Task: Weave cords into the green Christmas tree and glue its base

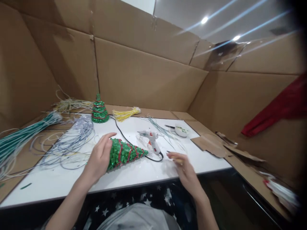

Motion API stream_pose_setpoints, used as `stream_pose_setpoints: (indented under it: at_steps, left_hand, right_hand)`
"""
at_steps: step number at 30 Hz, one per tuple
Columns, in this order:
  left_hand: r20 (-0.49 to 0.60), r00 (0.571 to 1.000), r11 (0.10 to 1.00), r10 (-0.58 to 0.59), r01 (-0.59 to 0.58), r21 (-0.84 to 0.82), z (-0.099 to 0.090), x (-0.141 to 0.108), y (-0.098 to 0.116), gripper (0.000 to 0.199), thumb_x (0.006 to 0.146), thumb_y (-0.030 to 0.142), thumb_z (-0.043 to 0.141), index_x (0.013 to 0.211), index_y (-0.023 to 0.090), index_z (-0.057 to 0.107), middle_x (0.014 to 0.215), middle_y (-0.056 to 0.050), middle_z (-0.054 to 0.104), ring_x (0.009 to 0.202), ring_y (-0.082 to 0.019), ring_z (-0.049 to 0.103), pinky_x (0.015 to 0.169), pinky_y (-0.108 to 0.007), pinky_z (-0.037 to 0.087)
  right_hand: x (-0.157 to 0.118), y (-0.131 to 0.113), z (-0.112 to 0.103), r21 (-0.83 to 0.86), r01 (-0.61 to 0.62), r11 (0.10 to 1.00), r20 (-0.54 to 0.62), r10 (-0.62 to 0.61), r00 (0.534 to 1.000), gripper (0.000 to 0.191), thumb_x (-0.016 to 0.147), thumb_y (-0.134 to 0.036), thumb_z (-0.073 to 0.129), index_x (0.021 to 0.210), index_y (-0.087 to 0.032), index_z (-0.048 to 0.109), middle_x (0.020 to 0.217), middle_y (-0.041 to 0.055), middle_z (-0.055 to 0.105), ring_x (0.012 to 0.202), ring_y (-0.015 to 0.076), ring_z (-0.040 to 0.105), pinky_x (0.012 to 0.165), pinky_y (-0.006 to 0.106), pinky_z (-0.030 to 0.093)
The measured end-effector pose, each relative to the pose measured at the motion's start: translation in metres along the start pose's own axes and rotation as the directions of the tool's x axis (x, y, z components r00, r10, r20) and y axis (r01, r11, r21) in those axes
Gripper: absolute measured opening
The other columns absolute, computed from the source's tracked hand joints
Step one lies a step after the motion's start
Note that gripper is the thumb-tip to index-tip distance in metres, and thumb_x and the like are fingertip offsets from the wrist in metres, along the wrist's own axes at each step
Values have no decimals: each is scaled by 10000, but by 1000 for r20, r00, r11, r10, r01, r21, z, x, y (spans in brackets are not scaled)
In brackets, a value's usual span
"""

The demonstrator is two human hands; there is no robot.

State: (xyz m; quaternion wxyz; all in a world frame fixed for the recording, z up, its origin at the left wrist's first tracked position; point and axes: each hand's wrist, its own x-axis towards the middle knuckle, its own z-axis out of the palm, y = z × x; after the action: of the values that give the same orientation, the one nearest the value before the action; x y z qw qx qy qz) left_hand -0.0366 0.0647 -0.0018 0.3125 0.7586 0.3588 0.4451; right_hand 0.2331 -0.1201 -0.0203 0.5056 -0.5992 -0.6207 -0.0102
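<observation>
A small green beaded Christmas tree (126,154) with red garland lies on its side on the white board, its tip pointing right. My left hand (99,156) is wrapped around its wide base, fingers on the top side. To the right of the tip, my right hand (183,167) is closed on a slim tool (177,160) with a yellowish body and a dark tip; motion blurs it, so its kind is unclear. Between the hands and farther back is a white glue gun (153,142) with a black cord. A second, similar tree (98,110) stands upright at the back left.
Bundles of green strands (28,131), clear loose strands (69,147) and yellow strands (126,113) lie left and behind. A white bowl (181,131) with small bits sits back right, beside dark-bladed scissors (169,126). Cardboard walls (148,70) enclose the board; a cardboard piece (209,144) lies at right.
</observation>
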Motion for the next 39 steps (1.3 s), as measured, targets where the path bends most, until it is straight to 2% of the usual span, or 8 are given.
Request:
stream_pose_setpoints:
  at_steps: [2, 4, 9, 14, 20, 32, 37, 39]
  left_hand:
    - [49, 999, 999, 18, -17, -29, 1, -1, -1, 504, 983, 443, 233, 1210, 161, 584, 1315, -125, 599, 1248, -262, 516, 1096, -407, 348]
    - [89, 996, 999, 16, -12, -41, 0, -1, -1, 471, 984, 406, 240, 1195, 168, 587, 1277, -118, 618, 1194, -262, 543, 1057, -412, 368]
    - [102, 995, 999, 22, -18, -38, -3, -2, 3, 395, 972, 372, 280, 1146, 180, 578, 1178, -104, 641, 1107, -265, 568, 980, -394, 397]
    - [105, 994, 999, 30, -28, -20, -2, 0, 3, 352, 958, 376, 312, 1108, 193, 572, 1081, -85, 644, 1043, -256, 578, 927, -366, 419]
    - [107, 994, 999, 27, -23, -36, -2, 1, 3, 315, 963, 344, 324, 1098, 201, 571, 1054, -70, 635, 1021, -248, 576, 901, -355, 411]
    - [102, 994, 999, 41, -38, -38, -3, 1, 3, 284, 949, 357, 385, 1094, 202, 573, 1085, -74, 640, 1027, -250, 581, 907, -351, 412]
    - [119, 992, 998, 51, -48, -31, -1, 1, 0, 277, 931, 339, 400, 1098, 199, 570, 1099, -78, 634, 1028, -250, 577, 910, -351, 415]
    - [120, 991, 998, 55, -51, -32, -1, 1, 0, 269, 927, 322, 397, 1098, 199, 564, 1097, -73, 630, 1029, -248, 573, 910, -356, 410]
  right_hand:
    - [6, -15, 12, 224, 75, 972, -305, -3, 952, 123, 1000, -221, 447, 1094, -297, 422, 989, 22, 684, 757, 157, 671, 689, 340, 548]
    - [15, -37, 29, 403, 158, 901, -448, 44, 893, 122, 1007, -252, 457, 1070, -306, 367, 920, -6, 675, 665, 140, 641, 622, 306, 527]
    - [38, -81, 85, 559, 233, 796, -248, -107, 963, 102, 1032, -241, 387, 1075, -309, 324, 962, 6, 685, 688, 141, 656, 662, 340, 546]
    - [52, -81, 121, 544, 263, 797, -135, -226, 965, 117, 1034, -236, 357, 1096, -306, 286, 974, 20, 647, 707, 139, 651, 628, 328, 556]
    - [58, -77, 129, 519, 235, 822, -80, -228, 970, 69, 1035, -312, 352, 1055, -298, 287, 934, 28, 628, 700, 154, 635, 645, 359, 569]
    - [59, -78, 133, 518, 296, 803, -82, -297, 951, 115, 1029, -249, 354, 1102, -310, 290, 951, 23, 630, 713, 148, 619, 626, 324, 534]
    - [60, -75, 141, 547, 149, 824, 30, -197, 980, 88, 1005, -248, 412, 1072, -273, 360, 972, 35, 646, 747, 148, 591, 687, 322, 497]
    - [64, -81, 145, 641, 78, 764, 15, -114, 993, 69, 977, -284, 466, 959, -252, 408, 865, 11, 643, 725, 151, 569, 677, 309, 461]
